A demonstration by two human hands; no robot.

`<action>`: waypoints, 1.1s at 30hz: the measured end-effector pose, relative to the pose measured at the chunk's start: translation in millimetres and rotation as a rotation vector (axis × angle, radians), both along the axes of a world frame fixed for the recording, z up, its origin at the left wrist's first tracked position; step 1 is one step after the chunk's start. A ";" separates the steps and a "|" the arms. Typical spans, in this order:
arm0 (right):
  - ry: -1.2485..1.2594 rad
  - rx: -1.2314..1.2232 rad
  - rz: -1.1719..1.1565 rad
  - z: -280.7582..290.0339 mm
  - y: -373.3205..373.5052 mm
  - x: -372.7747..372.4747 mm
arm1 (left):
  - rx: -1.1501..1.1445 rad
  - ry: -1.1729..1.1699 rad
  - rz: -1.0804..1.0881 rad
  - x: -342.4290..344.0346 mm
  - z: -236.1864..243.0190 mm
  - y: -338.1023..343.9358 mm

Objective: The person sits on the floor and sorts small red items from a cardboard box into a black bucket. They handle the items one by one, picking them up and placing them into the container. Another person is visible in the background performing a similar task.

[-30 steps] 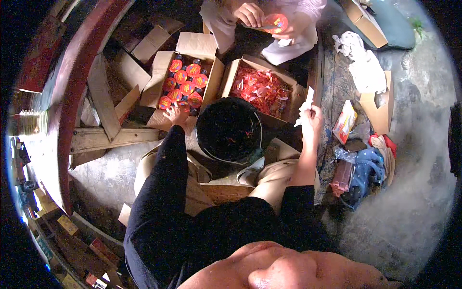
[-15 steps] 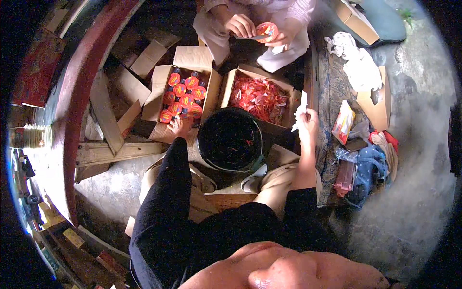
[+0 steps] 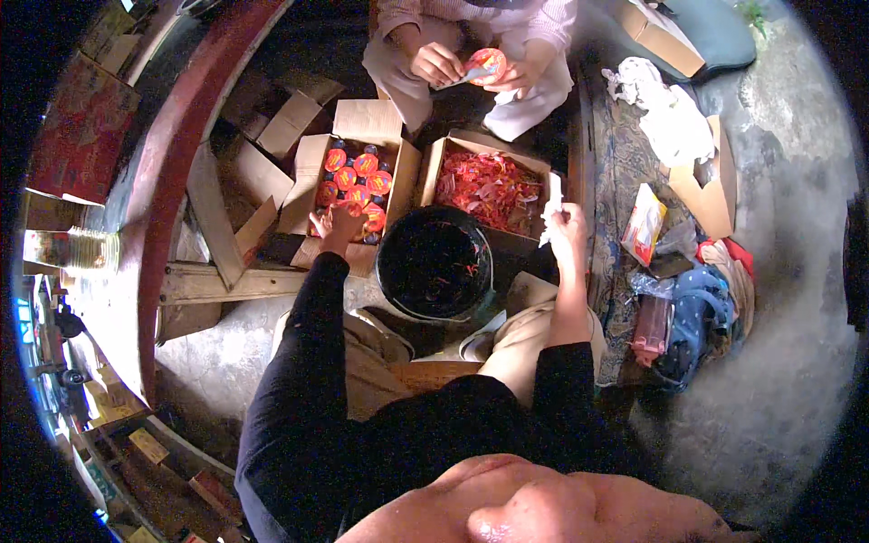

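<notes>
My left hand (image 3: 337,226) is at the near side of a cardboard box (image 3: 299,213), fingers apart over several round containers with red printed tops (image 3: 365,165). It touches or hovers over the nearest ones; which cannot be told. My right hand (image 3: 568,228) is closed around a flat pale strip (image 3: 555,188), upright like a blade, with crumpled white wrapping about its lower part. Between my arms stands a black bucket (image 3: 433,308) with a few red scraps inside. Beyond it, a second cardboard box (image 3: 434,172) is heaped with red and white shreds (image 3: 487,188).
Across from me, a person's hands (image 3: 438,65) hold a red-topped round container (image 3: 486,65) and a thin blade-like piece. To the right, a patterned mat (image 3: 608,181) bears white cloth (image 3: 665,127), a blue bag (image 3: 701,312) and packets. Wooden boards (image 3: 226,283) lie left.
My left hand has shifted slightly left, its fingers spreading at the box. My right hand still grips the pale strip. The whole view has shifted a little.
</notes>
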State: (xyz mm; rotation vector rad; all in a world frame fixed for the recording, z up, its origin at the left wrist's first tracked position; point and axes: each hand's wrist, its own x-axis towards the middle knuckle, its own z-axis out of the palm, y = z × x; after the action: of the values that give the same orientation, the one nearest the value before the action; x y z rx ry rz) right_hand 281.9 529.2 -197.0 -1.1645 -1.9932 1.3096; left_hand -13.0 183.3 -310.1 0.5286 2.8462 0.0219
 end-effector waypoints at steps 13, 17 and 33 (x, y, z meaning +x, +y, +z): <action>-0.057 -0.128 0.446 -14.4 -64.1 -14.5 | 0.259 0.473 -0.129 60.2 170.9 13.3; 0.140 -0.492 0.519 -0.9 -98.0 -22.7 | 0.530 0.446 -0.167 94.7 168.1 12.9; 0.364 -0.894 0.482 -2.7 -134.2 -18.5 | 1.669 -0.682 0.144 143.4 140.0 48.1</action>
State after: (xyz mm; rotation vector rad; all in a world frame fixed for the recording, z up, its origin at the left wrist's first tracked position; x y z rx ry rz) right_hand 263.4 394.9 -199.7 -0.6669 -1.4608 2.6012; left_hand 130.4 231.4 -170.1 0.3783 1.5725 2.1254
